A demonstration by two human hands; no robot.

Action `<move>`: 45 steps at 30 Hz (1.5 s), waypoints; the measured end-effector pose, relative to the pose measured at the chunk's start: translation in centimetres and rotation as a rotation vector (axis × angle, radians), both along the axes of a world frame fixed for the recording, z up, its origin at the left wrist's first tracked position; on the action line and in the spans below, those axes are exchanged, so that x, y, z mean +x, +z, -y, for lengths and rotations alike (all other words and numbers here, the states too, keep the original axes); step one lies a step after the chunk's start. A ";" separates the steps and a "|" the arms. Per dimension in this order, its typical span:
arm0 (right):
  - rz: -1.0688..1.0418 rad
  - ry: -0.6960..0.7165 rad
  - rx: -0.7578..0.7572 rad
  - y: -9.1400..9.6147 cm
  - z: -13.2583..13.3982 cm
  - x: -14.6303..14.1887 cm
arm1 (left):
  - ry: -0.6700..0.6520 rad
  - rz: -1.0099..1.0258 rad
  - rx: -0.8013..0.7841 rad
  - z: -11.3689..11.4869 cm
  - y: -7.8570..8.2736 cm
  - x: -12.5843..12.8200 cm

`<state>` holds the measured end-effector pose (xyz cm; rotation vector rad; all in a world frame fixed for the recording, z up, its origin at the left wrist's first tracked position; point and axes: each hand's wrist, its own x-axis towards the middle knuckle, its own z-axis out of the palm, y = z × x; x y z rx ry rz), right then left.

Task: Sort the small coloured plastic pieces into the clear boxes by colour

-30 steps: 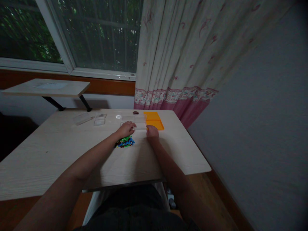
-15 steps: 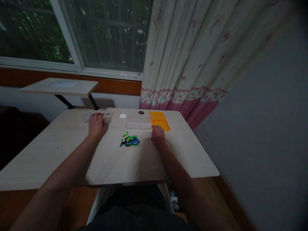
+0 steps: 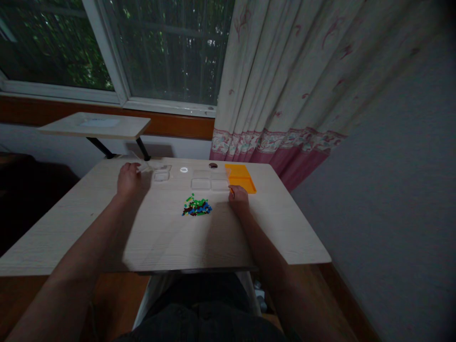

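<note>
My left hand [image 3: 128, 180] is closed on the edge of a thin clear plastic piece [image 3: 141, 164], perhaps a lid, tilted up at the back left of the table. Just right of it lies a small clear plastic box [image 3: 161, 176]. My right hand [image 3: 238, 197] is closed beside the open orange case [image 3: 242, 179], with a small orange stick-like thing [image 3: 231, 191] showing at its fingertips. Between my hands lies a loose pile of tiny green, blue and dark brown pieces [image 3: 197, 207]. Behind the pile stand clear shallow trays [image 3: 201, 184].
The pale wooden table [image 3: 178, 242] carries a raised shelf [image 3: 107, 124] on black legs at the back left. A dark round hole [image 3: 213, 166] is near the back edge. A curtain [image 3: 263, 118] hangs behind, and a wall [image 3: 384, 199] stands to the right.
My left hand has moved left, away from the small clear box, and the clear piece it holds is now tilted up. My right hand stays by the orange case. The view has shifted slightly.
</note>
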<state>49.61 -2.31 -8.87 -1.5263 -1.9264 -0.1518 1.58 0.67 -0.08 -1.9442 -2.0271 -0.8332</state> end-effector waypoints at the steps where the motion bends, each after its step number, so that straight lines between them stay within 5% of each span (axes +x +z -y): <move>1: -0.002 -0.002 0.001 -0.1 0.0 0.0 | -0.018 0.000 0.009 0.3 0.1 0.6; 7: -0.010 0.010 0.022 -0.4 -0.1 0.1 | -0.431 -0.061 -0.041 2.7 -0.4 7.0; 13: -0.001 0.025 -0.007 -0.7 -0.4 0.5 | -0.458 -0.092 -0.135 3.1 -2.2 12.2; 27: -0.016 -0.022 -0.014 0.1 0.3 -0.3 | -0.588 0.094 -0.147 1.9 -5.5 13.8; 45: -0.020 -0.228 0.026 0.8 1.1 -0.1 | -0.743 0.252 -0.232 0.9 -4.6 16.9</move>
